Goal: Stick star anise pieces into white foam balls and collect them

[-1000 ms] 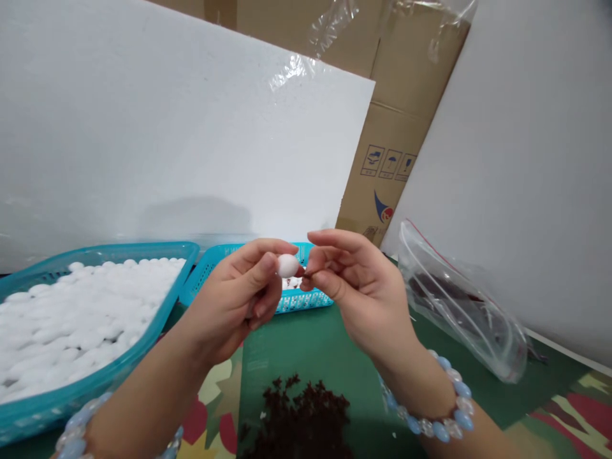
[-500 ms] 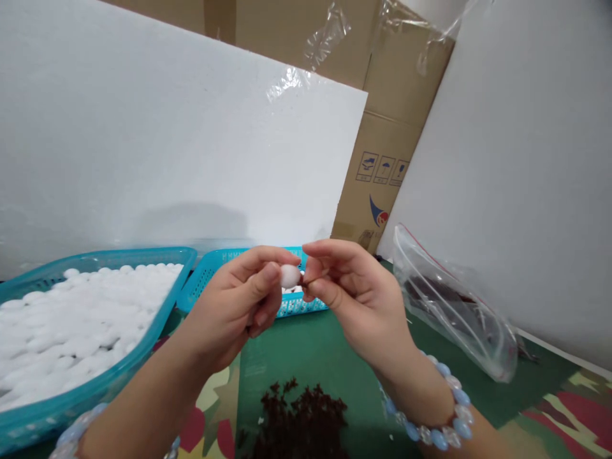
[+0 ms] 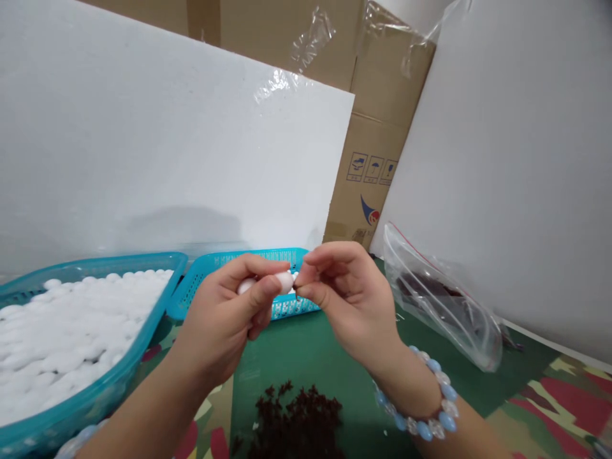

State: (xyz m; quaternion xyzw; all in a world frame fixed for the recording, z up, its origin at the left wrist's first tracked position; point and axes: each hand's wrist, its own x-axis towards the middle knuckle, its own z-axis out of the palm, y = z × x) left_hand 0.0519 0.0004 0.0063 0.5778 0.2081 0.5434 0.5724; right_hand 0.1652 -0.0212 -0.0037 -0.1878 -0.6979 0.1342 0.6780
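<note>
Far left: seeing large blue basket (image 3: 95, 392) heaped with white balls (image 3: 86, 331). Just beside it: seeing smaller blue basket (image 3: 189, 293), partly hidden. Left of centre: with left grip (image 3: 217, 315), pinching white egg-shaped piece (image 3: 285, 282) between thumb and forefinger, in front of smaller blue basket; glimpsing second white piece (image 3: 246, 286) behind thumb, being unable to tell whether held. Centre, low: seeing dark brown pile (image 3: 299, 421) on green worktop (image 3: 268, 357). Right of centre: with right grip (image 3: 356, 303), pinching tiny brown bit (image 3: 295, 288) at egg-shaped piece's right end. Far right: seeing clear plastic bag (image 3: 444, 299) with dark contents.
</note>
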